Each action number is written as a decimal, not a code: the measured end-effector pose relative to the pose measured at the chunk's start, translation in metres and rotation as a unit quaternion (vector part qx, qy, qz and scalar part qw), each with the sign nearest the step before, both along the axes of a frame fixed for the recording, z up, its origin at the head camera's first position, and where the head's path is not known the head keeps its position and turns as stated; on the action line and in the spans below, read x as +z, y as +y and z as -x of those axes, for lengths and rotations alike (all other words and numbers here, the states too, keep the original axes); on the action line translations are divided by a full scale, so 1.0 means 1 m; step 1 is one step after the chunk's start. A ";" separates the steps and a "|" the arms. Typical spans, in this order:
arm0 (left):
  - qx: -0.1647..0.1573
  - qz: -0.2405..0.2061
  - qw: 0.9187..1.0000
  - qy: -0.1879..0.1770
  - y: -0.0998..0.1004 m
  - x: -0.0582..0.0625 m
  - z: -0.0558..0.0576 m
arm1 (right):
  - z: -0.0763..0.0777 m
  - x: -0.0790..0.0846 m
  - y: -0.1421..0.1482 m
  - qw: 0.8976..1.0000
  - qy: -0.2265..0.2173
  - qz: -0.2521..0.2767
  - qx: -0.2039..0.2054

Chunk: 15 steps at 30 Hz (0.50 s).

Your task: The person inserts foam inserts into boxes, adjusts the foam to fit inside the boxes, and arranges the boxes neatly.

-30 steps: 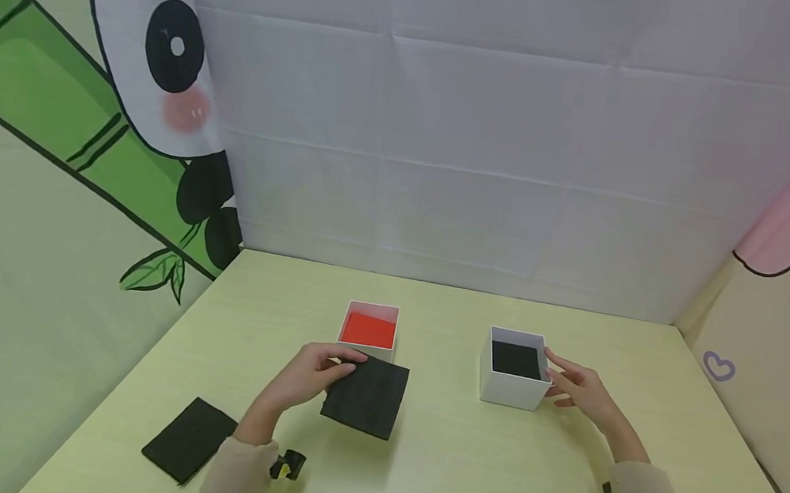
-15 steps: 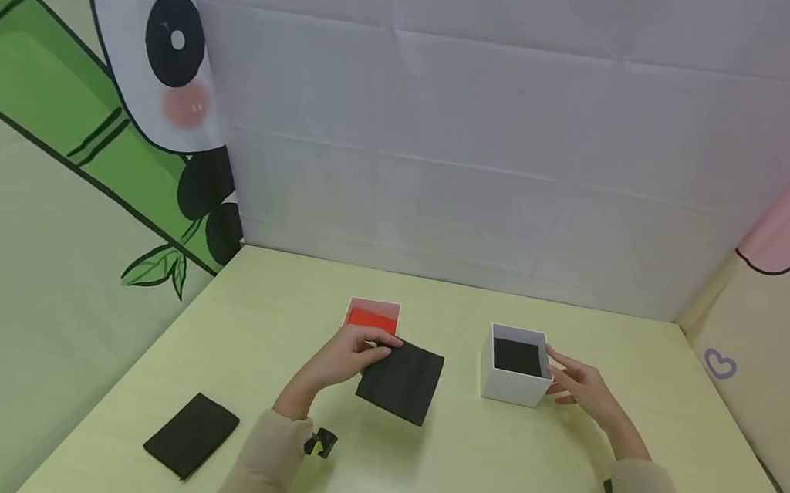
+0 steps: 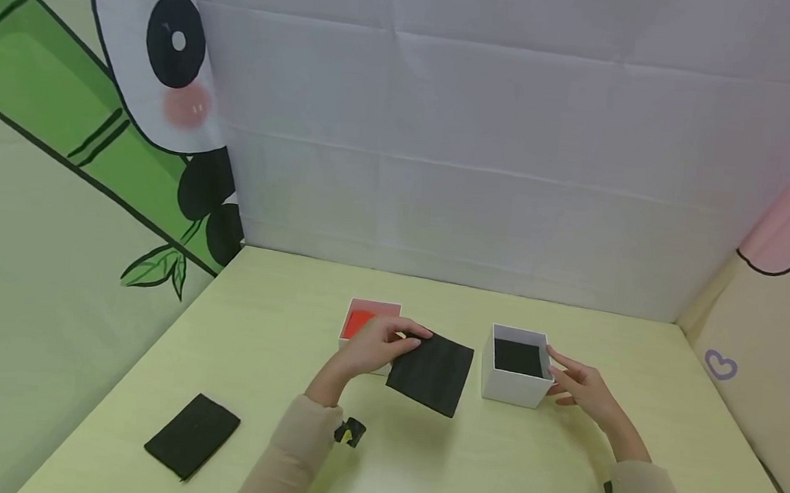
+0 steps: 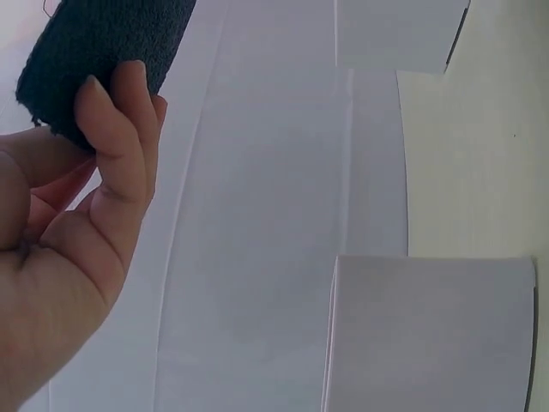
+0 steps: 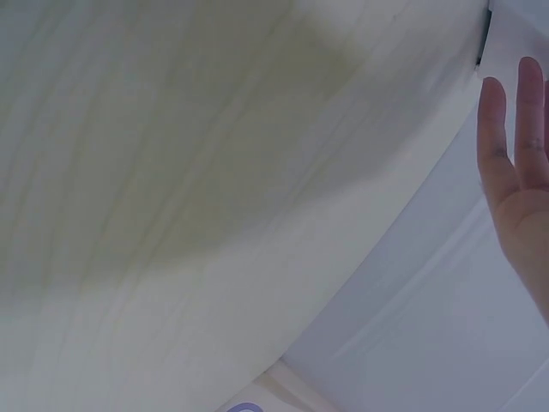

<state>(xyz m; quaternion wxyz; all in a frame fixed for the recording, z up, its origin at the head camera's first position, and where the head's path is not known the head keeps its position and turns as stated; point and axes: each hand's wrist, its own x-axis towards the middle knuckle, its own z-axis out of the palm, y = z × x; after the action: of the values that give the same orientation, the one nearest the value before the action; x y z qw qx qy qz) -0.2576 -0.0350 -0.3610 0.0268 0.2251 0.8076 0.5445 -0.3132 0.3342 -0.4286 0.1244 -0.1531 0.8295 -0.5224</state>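
My left hand [image 3: 376, 346] pinches a black cloth square [image 3: 432, 375] by its upper left corner, holding it above the table between two white boxes. In the left wrist view the cloth [image 4: 111, 51] looks fuzzy, gripped between thumb and fingers. The right-hand white box [image 3: 512, 387] is open-topped, with a black piece [image 3: 517, 358] inside. Against that box's right side rest the fingers of my right hand [image 3: 585, 393]; the right wrist view shows those fingers [image 5: 493, 120] straight. Partly behind my left hand is the other white box [image 3: 390, 308], containing something red [image 3: 357, 322].
A second black cloth [image 3: 192, 436], folded, lies at the left of the pale wooden table [image 3: 419, 473]. White sheeting [image 3: 457, 166] hangs along the table's back edge. Printed walls stand to the left and right.
My left hand has carried the black cloth rightward and slightly up, from in front of the red-filled box toward the right-hand box. The right hand has stayed at its box.
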 end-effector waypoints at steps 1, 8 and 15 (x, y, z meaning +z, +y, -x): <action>0.000 0.002 1.000 0.000 0.002 0.001 0.002 | 0.000 0.000 0.000 1.000 -0.001 0.001 -0.003; -0.002 -0.001 1.000 -0.020 0.021 0.000 0.015 | 0.001 0.000 0.002 1.000 -0.002 0.002 0.001; 0.012 -0.011 0.999 -0.048 0.039 -0.006 0.027 | 0.001 0.002 0.001 1.000 -0.005 0.006 -0.005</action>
<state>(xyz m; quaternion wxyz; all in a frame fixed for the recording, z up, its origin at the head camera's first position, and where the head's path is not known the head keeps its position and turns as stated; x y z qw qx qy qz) -0.2851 0.0040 -0.3670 0.0568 0.1890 0.8019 0.5639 -0.3138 0.3350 -0.4268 0.1245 -0.1472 0.8265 -0.5289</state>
